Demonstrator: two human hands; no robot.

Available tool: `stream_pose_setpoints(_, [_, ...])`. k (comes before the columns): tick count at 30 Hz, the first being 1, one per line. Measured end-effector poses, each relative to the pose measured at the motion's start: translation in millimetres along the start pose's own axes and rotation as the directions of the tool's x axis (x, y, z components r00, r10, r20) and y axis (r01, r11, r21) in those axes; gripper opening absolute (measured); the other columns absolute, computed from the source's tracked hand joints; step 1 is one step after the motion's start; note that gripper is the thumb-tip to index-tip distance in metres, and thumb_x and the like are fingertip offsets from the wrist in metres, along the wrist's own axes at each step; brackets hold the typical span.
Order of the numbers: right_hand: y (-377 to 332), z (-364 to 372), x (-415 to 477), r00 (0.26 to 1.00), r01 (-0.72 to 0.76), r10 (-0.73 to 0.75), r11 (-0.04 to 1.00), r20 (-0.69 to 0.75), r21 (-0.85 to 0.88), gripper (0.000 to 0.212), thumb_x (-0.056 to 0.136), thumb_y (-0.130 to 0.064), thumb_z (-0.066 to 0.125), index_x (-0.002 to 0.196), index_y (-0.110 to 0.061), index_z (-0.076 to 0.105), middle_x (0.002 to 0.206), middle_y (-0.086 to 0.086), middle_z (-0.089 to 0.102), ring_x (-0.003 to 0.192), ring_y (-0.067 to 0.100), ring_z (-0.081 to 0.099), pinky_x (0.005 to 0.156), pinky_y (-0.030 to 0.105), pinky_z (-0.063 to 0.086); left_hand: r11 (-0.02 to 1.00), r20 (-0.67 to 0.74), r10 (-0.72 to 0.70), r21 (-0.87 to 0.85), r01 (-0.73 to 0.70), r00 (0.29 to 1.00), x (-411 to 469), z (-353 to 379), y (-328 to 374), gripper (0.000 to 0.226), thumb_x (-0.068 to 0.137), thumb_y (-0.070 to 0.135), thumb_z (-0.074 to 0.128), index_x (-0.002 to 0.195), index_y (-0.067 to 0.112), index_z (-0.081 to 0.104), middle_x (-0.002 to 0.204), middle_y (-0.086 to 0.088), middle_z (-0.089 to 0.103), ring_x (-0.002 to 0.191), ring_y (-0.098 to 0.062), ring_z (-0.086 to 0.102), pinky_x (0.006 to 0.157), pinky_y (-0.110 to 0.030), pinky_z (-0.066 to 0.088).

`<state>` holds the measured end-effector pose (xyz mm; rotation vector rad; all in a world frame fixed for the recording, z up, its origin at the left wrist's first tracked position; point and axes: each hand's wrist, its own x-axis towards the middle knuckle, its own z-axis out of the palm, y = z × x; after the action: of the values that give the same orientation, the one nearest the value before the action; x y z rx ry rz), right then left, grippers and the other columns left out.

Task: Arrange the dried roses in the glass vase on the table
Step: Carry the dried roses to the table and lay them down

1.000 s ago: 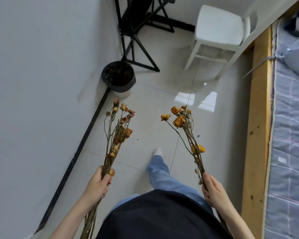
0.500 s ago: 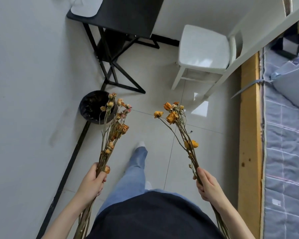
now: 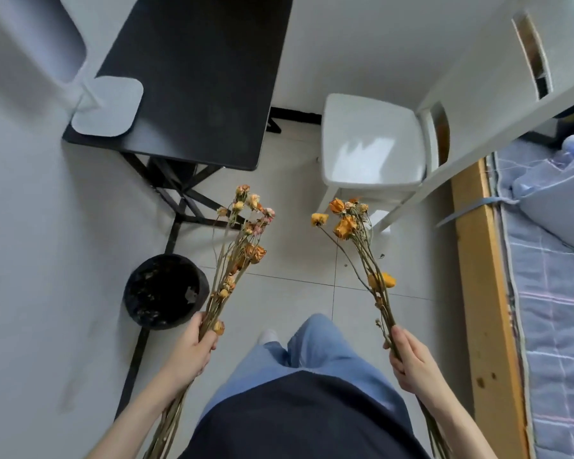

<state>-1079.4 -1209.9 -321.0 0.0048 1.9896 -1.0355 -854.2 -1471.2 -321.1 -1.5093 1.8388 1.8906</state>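
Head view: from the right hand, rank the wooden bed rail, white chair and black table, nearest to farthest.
1. The wooden bed rail, just to the right of the right hand, which grips a bunch of dried roses.
2. The white chair, ahead on the floor, slightly left.
3. The black table, farthest, ahead and well across to the left.

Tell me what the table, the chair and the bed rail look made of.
The black table has a matte top, probably laminated board, on dark legs that look like painted metal. The white chair has a glossy seat catching bright glare: plastic or lacquered wood, I cannot tell which. The bed rail is bare pale wood, with knots showing.
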Motion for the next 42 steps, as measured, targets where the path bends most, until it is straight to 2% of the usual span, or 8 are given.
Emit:
stream_pose_setpoints(3, [-31.0,-11.7,35.9,1.0,0.005,-0.005,1.0,0.004,0.003,0.039,0.097,-0.035,0.035,0.08,-0.003,0.051,0.049,-0.002,0.03,0.036,0.006,0.023,0.033,0.016,0.019,1.0,-0.012,0.004,0.012,-0.004,1.0,32.0,4.0,32.9,0.016,0.094,0.009,0.044,0.087,0.023,0.044,0.059,0.0,0.04,0.035,-0.002,0.029,0.033,-0.015,0.023])
stream_pose_setpoints(7, [-68.1,-35.7,91.8,0.999,0.015,-0.015,1.0,0.029,-0.017,0.04,0.098,-0.034,0.035,0.081,-0.002,0.052,0.051,0.0,0.03,0.037,0.007,0.023,0.035,0.017,0.018,1.0,-0.029,0.01,0.018,-0.009,1.0,77.3,17.8,73.9,0.007,0.094,0.011,0.045,0.09,0.016,0.048,0.062,-0.002,0.043,0.035,-0.002,0.031,0.033,-0.015,0.025])
stream_pose_setpoints(22, [-240.7,-133.0,263.6,0.973,0.109,-0.089,0.99,0.214,-0.085,0.038,0.097,-0.038,0.036,0.082,-0.005,0.05,0.054,0.0,0.028,0.042,0.01,0.021,0.036,0.02,0.016,1.0,-0.11,0.024,-0.005,-0.025,0.994,198.1,83.9,244.0,0.007,0.095,0.018,0.046,0.092,0.023,0.05,0.055,0.005,0.046,0.038,-0.003,0.034,0.038,-0.018,0.028])
stream_pose_setpoints(27, [-273.8,-130.3,295.5,0.965,0.097,-0.069,0.99,0.254,-0.098,0.038,0.097,-0.038,0.036,0.083,-0.005,0.05,0.056,0.0,0.028,0.043,0.01,0.021,0.037,0.021,0.017,0.997,-0.133,0.021,-0.073,-0.031,0.991,221.2,76.5,277.3,0.008,0.094,0.017,0.045,0.095,0.023,0.051,0.057,0.007,0.046,0.038,-0.004,0.034,0.037,-0.018,0.029])
stream_pose_setpoints(31, [-303.2,-116.0,321.6,0.961,0.1,-0.068,0.989,0.267,-0.107,0.039,0.097,-0.038,0.036,0.082,-0.005,0.05,0.054,-0.001,0.029,0.042,0.009,0.022,0.036,0.02,0.017,0.991,-0.155,0.029,-0.126,-0.049,0.987,244.1,60.0,296.8,0.005,0.094,0.016,0.045,0.095,0.013,0.049,0.054,0.008,0.044,0.037,-0.005,0.033,0.036,-0.017,0.028])
stream_pose_setpoints(34, [-327.3,-101.0,344.1,0.962,0.1,-0.07,0.99,0.265,-0.103,0.039,0.097,-0.039,0.035,0.081,-0.007,0.05,0.053,-0.002,0.028,0.042,0.009,0.022,0.034,0.018,0.017,0.987,-0.18,0.037,-0.145,-0.064,0.983,266.8,40.0,307.8,0.007,0.093,0.012,0.045,0.093,0.017,0.05,0.052,0.009,0.046,0.038,-0.005,0.033,0.036,-0.018,0.029])
stream_pose_setpoints(37, [-355.1,-81.7,367.2,0.954,0.137,-0.1,0.984,0.282,-0.117,0.039,0.097,-0.039,0.034,0.081,-0.007,0.048,0.051,-0.003,0.026,0.04,0.008,0.021,0.034,0.017,0.017,0.981,-0.186,0.037,-0.178,-0.071,0.982,289.6,16.0,319.0,0.015,0.093,0.01,0.045,0.085,0.021,0.047,0.047,0.008,0.045,0.037,-0.004,0.031,0.035,-0.017,0.027])
stream_pose_setpoints(42, [-404.3,-45.9,392.1,0.937,0.209,-0.154,0.966,0.312,-0.152,0.039,0.097,-0.04,0.035,0.079,-0.009,0.048,0.049,-0.006,0.027,0.041,0.009,0.02,0.034,0.016,0.017,0.973,-0.209,0.037,-0.216,-0.083,0.977,316.6,-24.2,335.0,0.012,0.092,0.01,0.045,0.087,0.02,0.048,0.047,0.007,0.04,0.038,-0.005,0.03,0.035,-0.019,0.026])
